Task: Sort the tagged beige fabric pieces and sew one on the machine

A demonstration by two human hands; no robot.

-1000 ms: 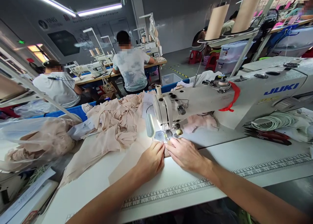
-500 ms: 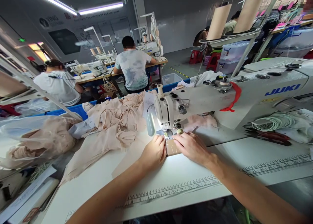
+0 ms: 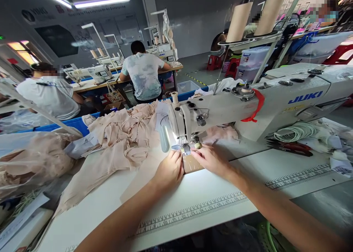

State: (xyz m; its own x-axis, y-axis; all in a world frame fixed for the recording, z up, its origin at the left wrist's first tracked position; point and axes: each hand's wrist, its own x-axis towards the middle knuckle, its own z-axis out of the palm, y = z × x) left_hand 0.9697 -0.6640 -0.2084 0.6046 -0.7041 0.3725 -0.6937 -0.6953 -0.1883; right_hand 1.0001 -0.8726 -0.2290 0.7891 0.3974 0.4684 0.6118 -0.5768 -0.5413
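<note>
A white sewing machine [image 3: 217,110] stands in front of me, its needle area lit. Just left of the presser foot, my left hand [image 3: 170,168] is closed, fingers curled down on a thin beige fabric [image 3: 142,176] that spreads out to the left. On the other side of the foot, my right hand [image 3: 211,159] has its thumb and fingers pressed together near the needle; whatever they pinch is too small to make out. Between the hands lies the brown machine plate [image 3: 191,164], with light thread bits on it.
A heap of beige fabric pieces [image 3: 124,130] lies left of the machine. Dark scissors with red handles [image 3: 293,147] and a pale green coil [image 3: 296,132] sit at right. A printed ruler [image 3: 198,212] runs along the table front. Co-workers sit at machines beyond.
My view has turned slightly to the right, so the scene sits further left. Both hands stay beside the presser foot, with little visible change in their grip.
</note>
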